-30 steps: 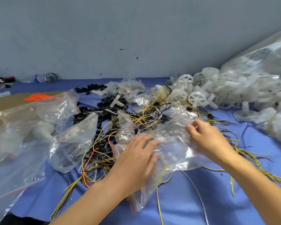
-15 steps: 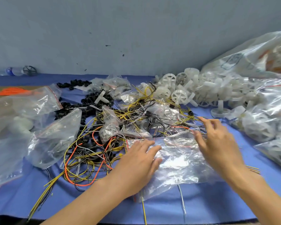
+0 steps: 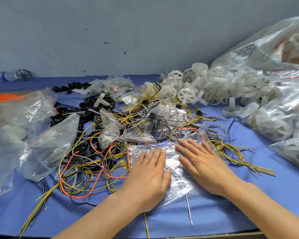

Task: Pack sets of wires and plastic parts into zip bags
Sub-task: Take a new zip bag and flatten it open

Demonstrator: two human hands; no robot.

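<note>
— How far along?

— Hard to call finished. Plenty packed already, judging by the filled bags heaped at the right and the other bags at the left of the desk.

— And the one in hand?

— Lying flat on the blue cover near the front edge: a clear zip bag, red seal strip toward the left, contents thin and pale, hard to make out. Pinned under the left hand and the right hand, side by side, fingers straight and spread, pressing down rather than gripping anything.

— Sealed?

— Cannot tell. Looks like flattening, perhaps squeezing air out before closing.

— Left to do?

— A lot: a loose tangle of wires left of and beyond the bag, black parts behind that, white plastic wheels piled at the far right.
</note>
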